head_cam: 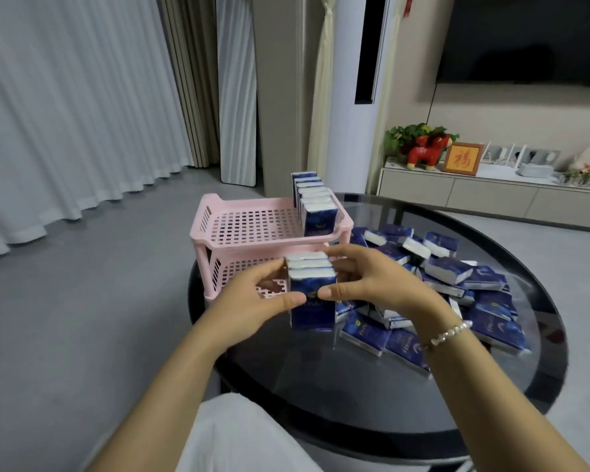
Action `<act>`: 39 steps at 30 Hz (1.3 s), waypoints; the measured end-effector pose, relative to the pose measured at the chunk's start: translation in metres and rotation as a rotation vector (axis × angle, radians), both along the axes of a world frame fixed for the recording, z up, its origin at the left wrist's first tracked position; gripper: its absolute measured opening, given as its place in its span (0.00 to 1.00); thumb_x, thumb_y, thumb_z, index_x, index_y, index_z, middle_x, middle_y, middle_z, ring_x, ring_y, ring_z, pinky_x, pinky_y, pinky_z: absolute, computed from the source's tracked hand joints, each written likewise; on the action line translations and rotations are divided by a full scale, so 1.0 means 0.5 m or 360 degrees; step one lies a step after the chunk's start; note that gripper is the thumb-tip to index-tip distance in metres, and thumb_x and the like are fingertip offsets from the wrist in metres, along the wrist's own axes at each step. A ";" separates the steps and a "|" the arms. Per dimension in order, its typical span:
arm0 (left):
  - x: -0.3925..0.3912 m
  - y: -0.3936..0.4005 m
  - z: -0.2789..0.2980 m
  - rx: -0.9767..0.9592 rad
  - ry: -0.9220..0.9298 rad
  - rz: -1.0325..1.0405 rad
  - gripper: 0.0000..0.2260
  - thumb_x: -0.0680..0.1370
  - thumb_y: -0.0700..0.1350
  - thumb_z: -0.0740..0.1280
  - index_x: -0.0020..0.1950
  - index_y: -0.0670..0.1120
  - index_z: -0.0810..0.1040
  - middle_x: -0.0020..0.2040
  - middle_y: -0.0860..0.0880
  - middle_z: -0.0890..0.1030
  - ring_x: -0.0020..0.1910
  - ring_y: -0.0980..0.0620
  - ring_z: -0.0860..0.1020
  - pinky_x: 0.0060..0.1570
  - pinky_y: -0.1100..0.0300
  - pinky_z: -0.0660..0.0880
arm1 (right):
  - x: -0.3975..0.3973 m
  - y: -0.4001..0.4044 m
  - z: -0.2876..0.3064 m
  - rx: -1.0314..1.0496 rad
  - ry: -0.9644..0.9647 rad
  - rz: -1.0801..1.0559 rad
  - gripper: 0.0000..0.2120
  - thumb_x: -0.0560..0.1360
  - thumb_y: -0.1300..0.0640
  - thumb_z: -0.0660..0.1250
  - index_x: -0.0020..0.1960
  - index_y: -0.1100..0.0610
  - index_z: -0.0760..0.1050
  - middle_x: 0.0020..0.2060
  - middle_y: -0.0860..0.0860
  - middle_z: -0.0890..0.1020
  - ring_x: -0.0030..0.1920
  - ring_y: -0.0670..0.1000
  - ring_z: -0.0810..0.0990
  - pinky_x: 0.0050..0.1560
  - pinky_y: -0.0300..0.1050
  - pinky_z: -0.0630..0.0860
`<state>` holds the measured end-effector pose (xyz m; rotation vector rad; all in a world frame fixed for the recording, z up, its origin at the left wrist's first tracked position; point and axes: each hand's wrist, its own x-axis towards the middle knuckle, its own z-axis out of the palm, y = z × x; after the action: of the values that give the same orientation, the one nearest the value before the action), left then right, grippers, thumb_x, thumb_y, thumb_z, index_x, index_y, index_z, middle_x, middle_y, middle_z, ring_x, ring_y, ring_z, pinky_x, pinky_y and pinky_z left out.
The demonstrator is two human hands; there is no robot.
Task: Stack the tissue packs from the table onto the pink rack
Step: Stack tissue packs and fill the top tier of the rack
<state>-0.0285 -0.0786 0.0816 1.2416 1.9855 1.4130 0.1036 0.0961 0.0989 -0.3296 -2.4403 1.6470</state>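
A pink two-tier rack (239, 229) stands at the left edge of the round black table (338, 376). Several blue tissue packs (315, 202) stand upright in a row at the right side of its top shelf. I hold a small bundle of upright blue packs (312, 294) just above the table, in front of the rack's lower shelf. My left hand (252, 298) grips the bundle's left side, thumb on its front. My right hand (372, 284) grips its right side, thumb on the front too. A loose pile of blue packs (457, 291) lies on the table to the right.
The rack's lower shelf (246, 267) shows behind the held bundle. Grey floor and white curtains (65, 114) lie to the left. A TV cabinet (491, 192) with ornaments stands behind the table at the right. My white-clad knee (239, 437) is below.
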 end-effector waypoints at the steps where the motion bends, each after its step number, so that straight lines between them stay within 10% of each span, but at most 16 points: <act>1: -0.013 0.001 0.019 0.0040 -0.0008 0.0030 0.23 0.67 0.47 0.75 0.57 0.64 0.73 0.54 0.62 0.81 0.53 0.60 0.79 0.57 0.63 0.75 | -0.013 0.000 0.022 0.0034 0.0025 0.0018 0.27 0.67 0.58 0.75 0.64 0.53 0.71 0.53 0.48 0.84 0.48 0.47 0.83 0.49 0.40 0.78; 10: -0.151 0.040 0.152 0.0083 0.0061 0.0056 0.23 0.69 0.43 0.75 0.59 0.59 0.72 0.57 0.57 0.79 0.55 0.61 0.79 0.53 0.68 0.75 | -0.167 0.044 0.151 0.0270 0.0107 0.0038 0.26 0.67 0.55 0.75 0.63 0.52 0.70 0.51 0.47 0.83 0.46 0.42 0.82 0.46 0.38 0.76; 18: -0.289 0.144 0.163 -0.0099 0.0025 0.0055 0.26 0.72 0.39 0.73 0.67 0.50 0.69 0.59 0.52 0.77 0.54 0.60 0.78 0.49 0.69 0.73 | -0.318 0.140 0.173 0.0616 -0.0103 -0.0051 0.29 0.67 0.51 0.76 0.65 0.52 0.70 0.62 0.48 0.75 0.63 0.50 0.72 0.65 0.49 0.68; 23: -0.323 0.217 0.109 -0.0186 -0.0032 0.0128 0.27 0.72 0.37 0.73 0.68 0.47 0.67 0.61 0.49 0.77 0.60 0.51 0.76 0.64 0.52 0.72 | -0.362 0.187 0.142 0.1092 -0.0380 -0.0221 0.33 0.67 0.45 0.74 0.68 0.47 0.67 0.71 0.51 0.60 0.71 0.54 0.58 0.68 0.52 0.60; 39: -0.339 0.293 0.059 -0.0363 0.0188 0.0102 0.33 0.78 0.41 0.66 0.78 0.55 0.52 0.75 0.50 0.65 0.72 0.51 0.65 0.71 0.56 0.63 | -0.384 0.215 0.096 0.1280 -0.0321 -0.0351 0.32 0.70 0.45 0.71 0.72 0.47 0.65 0.71 0.50 0.61 0.70 0.55 0.56 0.67 0.51 0.59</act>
<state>-0.1978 0.0678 0.1112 1.1927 2.2126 1.1254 -0.0883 0.2036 0.1467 -0.6125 -2.8287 0.4813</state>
